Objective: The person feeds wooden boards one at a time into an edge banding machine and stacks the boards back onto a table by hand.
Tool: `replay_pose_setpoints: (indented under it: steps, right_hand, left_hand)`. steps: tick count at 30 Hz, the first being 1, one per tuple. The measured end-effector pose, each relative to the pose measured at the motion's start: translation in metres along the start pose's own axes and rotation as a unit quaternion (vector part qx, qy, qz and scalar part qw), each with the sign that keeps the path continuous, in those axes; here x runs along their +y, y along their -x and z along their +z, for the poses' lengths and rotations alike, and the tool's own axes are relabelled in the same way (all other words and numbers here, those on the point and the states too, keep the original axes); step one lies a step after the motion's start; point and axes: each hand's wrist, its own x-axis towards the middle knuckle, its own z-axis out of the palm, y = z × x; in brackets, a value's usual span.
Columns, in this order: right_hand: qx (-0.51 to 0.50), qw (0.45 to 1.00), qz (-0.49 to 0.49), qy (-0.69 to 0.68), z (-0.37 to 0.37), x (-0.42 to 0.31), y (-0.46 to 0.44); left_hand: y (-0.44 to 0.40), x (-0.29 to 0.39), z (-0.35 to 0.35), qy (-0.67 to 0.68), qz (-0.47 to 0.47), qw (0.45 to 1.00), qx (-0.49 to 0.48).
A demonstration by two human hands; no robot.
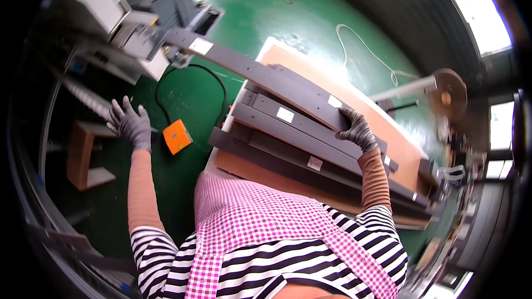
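right hand (359,130) on a long dark board (260,75), left hand (133,126) spread
stacked boards (310,125) lie nearest the body; just beyond, the gloved right hand clamps the long dark board (it wears white labels). the left hand, fingers apart, hovers free near an orange box (177,137). the board's far end reaches a machine (169,5).

Bench (277,55) had a brown top with pale edge; dark grey bars (318,132) lay lengthwise on it, side by side, partly stacked. Green floor (249,0) carried an orange box (177,137), near the bench.
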Motion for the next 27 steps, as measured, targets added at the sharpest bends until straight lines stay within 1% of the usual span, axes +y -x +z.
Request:
replay_pose_setpoints:
  steps: [1, 2, 3, 4, 5, 6, 7, 9, 10, 11, 12, 13, 15, 17, 18, 19, 21, 22, 23, 24, 25, 27]
  right_hand:
    - [-0.010, 1.000, 0.010, -0.004, -0.006, 0.001, 0.016]
    - [0.010, 1.000, -0.009, 0.019, -0.008, -0.001, 0.033]
    - [0.035, 0.999, 0.011, 0.011, -0.005, -0.002, 0.043]
    - [0.021, 0.999, -0.012, -0.020, -0.003, 0.000, 0.052]
    - [0.010, 0.998, -0.034, -0.049, -0.002, 0.000, 0.063]
    - [0.004, 0.999, -0.019, -0.046, -0.002, -0.005, 0.073]
    - [-0.005, 0.999, -0.006, -0.043, -0.002, -0.013, 0.079]
    - [-0.025, 0.999, 0.016, -0.038, 0.000, -0.021, 0.089]
    - [-0.030, 0.999, 0.009, -0.012, 0.003, -0.021, 0.090]
    - [-0.013, 1.000, 0.018, -0.018, 0.006, -0.019, 0.091]
    - [-0.029, 0.999, 0.015, -0.019, 0.009, -0.016, 0.090]
    - [-0.047, 0.999, 0.012, -0.019, 0.013, -0.014, 0.089]
    - [-0.025, 1.000, 0.007, 0.001, 0.017, 0.004, 0.082]
    - [-0.018, 1.000, -0.018, 0.017, 0.019, 0.031, 0.068]
    - [-0.012, 0.998, -0.017, 0.064, 0.015, 0.036, 0.059]
    - [0.013, 0.998, -0.003, 0.067, 0.017, 0.046, 0.048]
    - [0.032, 0.992, 0.060, 0.105, 0.014, 0.056, 0.035]
    - [0.035, 0.992, 0.065, 0.103, 0.014, 0.056, 0.027]
    - [0.030, 0.985, 0.087, 0.147, 0.016, 0.058, 0.019]
    - [0.024, 0.975, 0.109, 0.191, 0.018, 0.059, 0.012]
    - [0.026, 0.975, 0.113, 0.190, 0.021, 0.060, 0.006]
    - [0.006, 0.959, 0.145, 0.243, 0.028, 0.063, -0.004]
  left_hand:
    - [0.002, 0.000, 0.006, 0.029, 0.083, 0.996, 0.026]
    - [0.001, 0.001, 0.015, 0.130, 0.114, 0.985, 0.022]
    - [-0.005, 0.003, 0.030, 0.232, 0.147, 0.961, 0.014]
    - [-0.017, 0.003, 0.057, 0.343, 0.137, 0.929, -0.001]
    - [-0.028, 0.014, 0.077, 0.451, 0.127, 0.883, -0.026]
    - [-0.032, 0.035, 0.064, 0.577, -0.041, 0.807, -0.122]
    - [-0.041, 0.054, 0.041, 0.658, -0.210, 0.688, -0.224]
    - [-0.061, 0.089, -0.006, 0.742, -0.381, 0.453, -0.315]
    - [-0.069, 0.086, 0.012, 0.776, -0.315, 0.406, -0.364]
    - [-0.078, 0.076, 0.036, 0.803, -0.249, 0.356, -0.408]
    - [-0.081, 0.074, 0.048, 0.803, -0.182, 0.375, -0.425]
    - [-0.079, 0.080, 0.049, 0.794, -0.196, 0.409, -0.406]
    - [-0.079, 0.078, 0.065, 0.795, -0.197, 0.402, -0.409]
    - [-0.077, 0.080, 0.067, 0.800, -0.203, 0.377, -0.421]
    - [-0.077, 0.082, 0.066, 0.799, -0.223, 0.370, -0.419]
    - [-0.081, 0.081, 0.079, 0.797, -0.221, 0.371, -0.423]
    - [-0.088, 0.084, 0.106, 0.793, -0.245, 0.390, -0.399]
    - [-0.086, 0.094, 0.099, 0.804, -0.225, 0.381, -0.396]
    - [-0.083, 0.103, 0.091, 0.803, -0.222, 0.380, -0.401]
    - [-0.078, 0.117, 0.065, 0.809, -0.207, 0.380, -0.399]
    - [-0.075, 0.127, 0.047, 0.814, -0.193, 0.380, -0.395]
    - [-0.076, 0.132, 0.038, 0.815, -0.190, 0.389, -0.386]
